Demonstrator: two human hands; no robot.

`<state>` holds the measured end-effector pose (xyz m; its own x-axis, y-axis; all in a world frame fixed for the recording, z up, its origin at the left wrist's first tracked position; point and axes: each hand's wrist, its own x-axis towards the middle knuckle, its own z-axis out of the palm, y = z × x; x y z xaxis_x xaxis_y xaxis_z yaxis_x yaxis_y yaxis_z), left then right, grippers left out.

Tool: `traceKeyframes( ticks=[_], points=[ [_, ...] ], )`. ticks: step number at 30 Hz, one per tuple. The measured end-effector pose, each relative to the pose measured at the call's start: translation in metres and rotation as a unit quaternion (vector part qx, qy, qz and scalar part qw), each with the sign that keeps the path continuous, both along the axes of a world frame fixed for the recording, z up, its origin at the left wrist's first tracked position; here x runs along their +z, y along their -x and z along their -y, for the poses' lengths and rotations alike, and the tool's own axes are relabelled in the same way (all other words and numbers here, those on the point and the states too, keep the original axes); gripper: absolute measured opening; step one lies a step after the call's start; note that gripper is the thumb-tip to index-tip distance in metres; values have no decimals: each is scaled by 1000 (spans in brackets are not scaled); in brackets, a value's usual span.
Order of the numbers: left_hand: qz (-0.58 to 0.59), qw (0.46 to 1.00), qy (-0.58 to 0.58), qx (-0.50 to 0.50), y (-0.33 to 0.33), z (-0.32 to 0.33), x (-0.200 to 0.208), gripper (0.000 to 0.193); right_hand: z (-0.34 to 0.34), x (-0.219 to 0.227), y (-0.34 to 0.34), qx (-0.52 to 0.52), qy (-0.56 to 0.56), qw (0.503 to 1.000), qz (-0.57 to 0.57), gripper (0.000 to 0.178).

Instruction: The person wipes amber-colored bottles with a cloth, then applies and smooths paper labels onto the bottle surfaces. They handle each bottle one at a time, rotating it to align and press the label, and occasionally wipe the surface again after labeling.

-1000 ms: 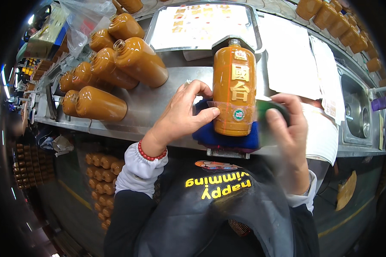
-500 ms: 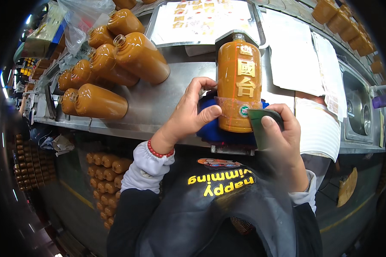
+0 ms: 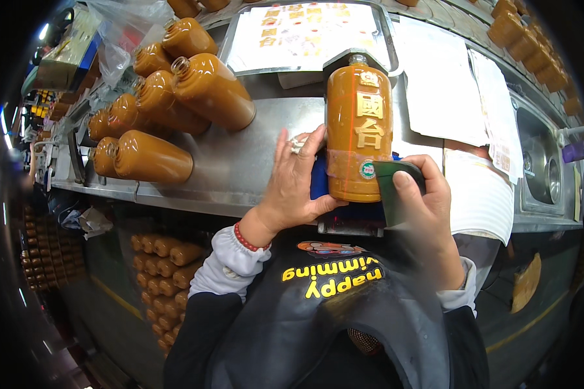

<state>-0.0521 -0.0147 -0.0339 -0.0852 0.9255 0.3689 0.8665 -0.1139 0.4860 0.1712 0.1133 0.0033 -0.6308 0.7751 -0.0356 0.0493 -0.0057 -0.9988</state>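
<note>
An amber-brown bottle [image 3: 344, 129] lies with its neck away from me on a dark blue cloth [image 3: 318, 178]. It has raised gold characters, a clear film band and a small round green-and-white decal [image 3: 367, 170] near its base. A thin red light line runs down it. My left hand [image 3: 294, 185] is open beside the bottle, fingers stretched out and thumb at its lower left edge. A small whitish bit [image 3: 298, 144] shows at its fingers. My right hand [image 3: 428, 201] grips a flat dark green scraper [image 3: 389, 188], its edge at the decal's right.
Several similar brown bottles [image 3: 214, 94] stand at the left of the steel table [image 3: 240, 185]. A tray [image 3: 396, 39] with printed decal sheets lies behind the bottle. Paper sheets [image 3: 438, 84] and a sink [image 3: 540, 162] are at the right. More bottles [image 3: 165, 259] are stacked low at left.
My left hand has shifted up and right, its fingers straighter and its thumb now at the bottle's base. The whitish bit at its fingers has come into view. The right hand has barely moved.
</note>
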Motion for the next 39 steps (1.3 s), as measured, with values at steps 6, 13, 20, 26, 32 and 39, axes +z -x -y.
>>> traceKeyframes(
  ticks=[6, 13, 20, 26, 32, 39],
  points=[
    [-222, 946, -235, 35, -31, -3, 15, 56, -1, -2, -1, 1, 18, 1000, 8, 20],
    [11, 982, -147, 117, -50, 9, -10, 68, -4, -12, -2, -3, -10, 1000, 12, 20],
    [-30, 990, -72, 117, -46, 4, 10, 98, -4, -9, -3, 3, -4, 1000, 15, 21],
    [-13, 994, -91, 62, -38, -12, 13, 110, -4, 2, -8, -43, -265, 963, 13, 28],
    [10, 997, -54, 55, -35, -6, 8, 111, 2, -10, -1, 45, -530, 841, 99, 57],
    [-8, 998, -38, 57, -28, -4, -1, 112, -5, -19, -10, -19, -549, 826, 127, 56]
  ],
)
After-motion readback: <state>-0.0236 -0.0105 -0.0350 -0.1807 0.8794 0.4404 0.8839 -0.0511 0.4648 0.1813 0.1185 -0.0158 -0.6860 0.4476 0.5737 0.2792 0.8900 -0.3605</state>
